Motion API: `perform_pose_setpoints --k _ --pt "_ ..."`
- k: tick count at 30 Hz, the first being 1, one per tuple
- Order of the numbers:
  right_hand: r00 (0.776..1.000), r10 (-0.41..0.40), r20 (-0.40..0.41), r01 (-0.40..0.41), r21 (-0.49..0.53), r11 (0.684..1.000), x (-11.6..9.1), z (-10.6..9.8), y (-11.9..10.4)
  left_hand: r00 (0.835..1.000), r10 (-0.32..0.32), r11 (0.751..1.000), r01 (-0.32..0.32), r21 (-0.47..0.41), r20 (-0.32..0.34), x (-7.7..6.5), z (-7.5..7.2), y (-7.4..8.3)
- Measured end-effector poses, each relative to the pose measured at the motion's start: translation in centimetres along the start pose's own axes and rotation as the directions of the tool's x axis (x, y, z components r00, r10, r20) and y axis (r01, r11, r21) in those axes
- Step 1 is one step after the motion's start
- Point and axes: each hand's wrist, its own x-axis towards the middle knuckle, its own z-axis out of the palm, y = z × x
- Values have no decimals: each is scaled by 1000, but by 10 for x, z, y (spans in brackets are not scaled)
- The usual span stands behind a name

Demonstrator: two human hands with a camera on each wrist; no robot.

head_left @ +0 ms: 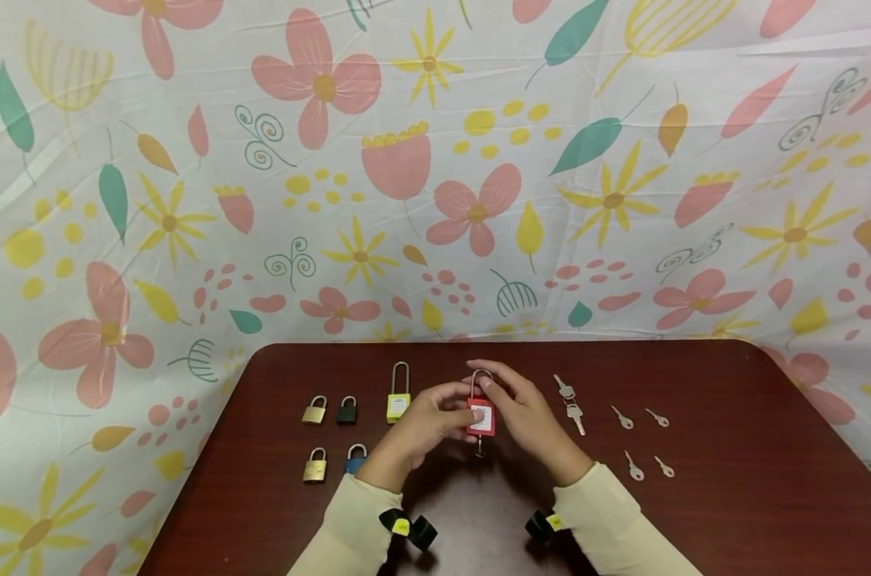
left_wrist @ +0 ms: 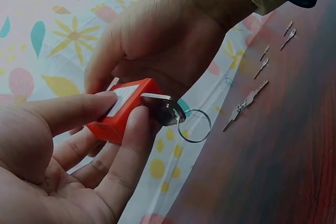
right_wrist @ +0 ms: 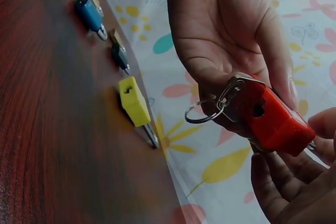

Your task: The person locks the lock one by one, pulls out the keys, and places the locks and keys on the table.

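Observation:
A red padlock (head_left: pixel 481 428) with a white label and a thin metal shackle is held up over the table. My left hand (head_left: pixel 424 424) grips its body, the thumb lying on the label. At the shackle, my right hand (head_left: pixel 532 416) pinches near the top with thumb and fingers. In the left wrist view a key (left_wrist: pixel 167 111) with a ring (left_wrist: pixel 194 126) juts from the lock's bottom end; how deep it sits cannot be told. The right wrist view shows the same key (right_wrist: pixel 234 88) beside a dark hole in the red body.
Left of the hands lie a yellow padlock (head_left: pixel 397 408), a black one (head_left: pixel 346 411), two brass ones (head_left: pixel 314 411) and a blue one (head_left: pixel 353 462), partly behind the left forearm. To the right are two joined keys (head_left: pixel 569 404) and several single keys (head_left: pixel 634 466). A floral cloth hangs behind.

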Motion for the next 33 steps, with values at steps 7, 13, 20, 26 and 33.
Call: perform_pose_setpoints --k 7,13,20,26,33 --pt "997 69 46 -69 -10 998 -2 4 -1 998 30 999 -33 -43 -56 1 -3 6" --pt "988 108 114 -115 54 992 -4 9 -1 987 82 994 -91 -58 -137 -2 -9 15" --pt "958 76 276 -136 205 969 -4 15 -8 963 100 991 -119 -60 -251 -7 -17 23" --pt "946 104 306 -199 297 934 -7 21 -20 957 93 990 -118 -73 -273 -10 -20 27" --pt "963 108 247 -182 300 937 -9 23 -24 960 100 987 -129 -95 -262 -10 -20 27"
